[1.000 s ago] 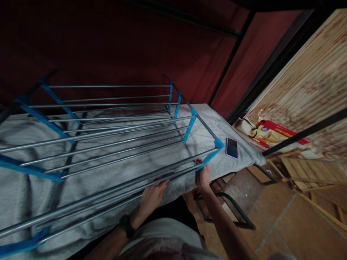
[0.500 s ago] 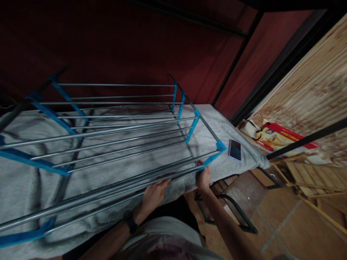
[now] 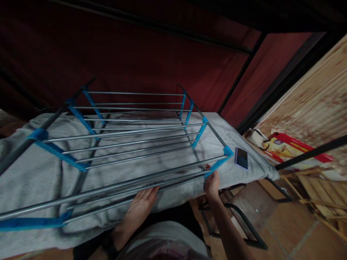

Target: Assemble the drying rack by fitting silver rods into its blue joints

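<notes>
A shoe rack of grey metal rods [image 3: 141,140] and blue plastic brackets lies on a grey blanket [image 3: 173,159], spanning most of its length. My right hand [image 3: 212,185] is closed around the lower end of the near right blue bracket [image 3: 218,164], where the lower rods meet it. Its fingertips show behind the bracket. My left hand [image 3: 142,203] rests at the lowest front rods, with fingers stretched out and close together, the tips touching or just under them. A dark watch is on the left wrist. The blanket's front edge passes beneath both hands.
A phone [image 3: 241,158] lies on the blanket, right of the rack. Beyond it are a red and yellow box [image 3: 295,150], a white bag [image 3: 256,139] and a wooden slatted piece [image 3: 322,187]. A black-framed chair [image 3: 244,224] stands at front right. A dark red wall [image 3: 151,61] closes the back.
My left hand has slid left along the front rods, its fingers straighter. My right hand stays at the bracket. The view has shifted, so the rack appears further right and lower.
</notes>
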A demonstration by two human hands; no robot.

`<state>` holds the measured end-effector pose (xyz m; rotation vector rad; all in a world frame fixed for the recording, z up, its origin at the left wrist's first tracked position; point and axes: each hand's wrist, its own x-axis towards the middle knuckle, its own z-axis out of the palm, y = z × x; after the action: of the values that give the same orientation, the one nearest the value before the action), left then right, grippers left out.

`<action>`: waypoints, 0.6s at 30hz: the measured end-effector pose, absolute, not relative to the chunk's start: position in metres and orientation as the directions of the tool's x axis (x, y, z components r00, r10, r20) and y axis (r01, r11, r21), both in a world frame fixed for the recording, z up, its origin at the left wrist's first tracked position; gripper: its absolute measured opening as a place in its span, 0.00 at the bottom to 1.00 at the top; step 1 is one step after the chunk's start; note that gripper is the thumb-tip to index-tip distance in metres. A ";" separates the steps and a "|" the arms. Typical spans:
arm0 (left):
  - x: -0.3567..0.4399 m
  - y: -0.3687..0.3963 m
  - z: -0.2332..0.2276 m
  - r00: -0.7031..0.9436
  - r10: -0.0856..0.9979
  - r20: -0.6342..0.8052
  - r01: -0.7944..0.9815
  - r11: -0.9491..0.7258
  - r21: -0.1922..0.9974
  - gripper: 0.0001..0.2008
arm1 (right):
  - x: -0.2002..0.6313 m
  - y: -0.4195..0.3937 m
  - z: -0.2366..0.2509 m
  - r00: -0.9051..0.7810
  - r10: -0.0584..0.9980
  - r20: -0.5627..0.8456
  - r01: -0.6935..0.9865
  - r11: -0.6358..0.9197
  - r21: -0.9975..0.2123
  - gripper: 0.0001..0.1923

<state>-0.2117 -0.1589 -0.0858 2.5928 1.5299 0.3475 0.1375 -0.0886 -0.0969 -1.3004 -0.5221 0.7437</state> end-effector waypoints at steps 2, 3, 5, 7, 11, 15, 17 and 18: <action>-0.238 -0.168 -0.090 0.415 0.895 0.162 0.883 -0.439 0.166 0.21 | 0.140 -0.095 -0.090 0.679 0.734 -0.009 -0.058 0.041 -0.997 0.21; -0.247 -0.173 -0.089 0.386 0.909 0.158 0.900 -0.409 0.151 0.20 | 0.142 -0.099 -0.087 0.660 0.751 0.023 0.008 0.023 -1.000 0.20; -0.257 -0.181 -0.083 0.346 0.930 0.124 0.921 -0.362 0.142 0.18 | 0.149 -0.109 -0.084 0.610 0.785 0.104 0.178 -0.008 -0.984 0.19; -0.258 -0.184 -0.074 0.336 0.939 0.081 0.926 -0.344 0.155 0.17 | 0.157 -0.115 -0.085 0.543 0.817 0.196 0.394 -0.041 -0.918 0.19; -0.251 -0.181 -0.062 0.335 0.940 0.057 0.915 -0.339 0.220 0.14 | 0.168 -0.116 -0.091 0.508 0.834 0.214 0.553 -0.125 -0.824 0.22; -0.250 -0.180 -0.061 0.330 0.941 0.072 0.914 -0.337 0.225 0.13 | 0.168 -0.117 -0.092 0.541 0.820 0.187 0.616 -0.234 -0.752 0.26; -0.250 -0.180 -0.062 0.335 0.939 0.076 0.913 -0.344 0.219 0.12 | 0.170 -0.117 -0.091 0.550 0.820 0.156 0.628 -0.283 -0.725 0.28; -0.250 -0.179 -0.063 0.343 0.936 0.083 0.910 -0.353 0.216 0.12 | 0.172 -0.117 -0.090 0.534 0.834 0.136 0.628 -0.284 -0.725 0.30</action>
<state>-0.2502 -0.1792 -0.0632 2.4641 1.7041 0.2899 0.1719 -0.1166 -0.0904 -2.0167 -1.1829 0.3477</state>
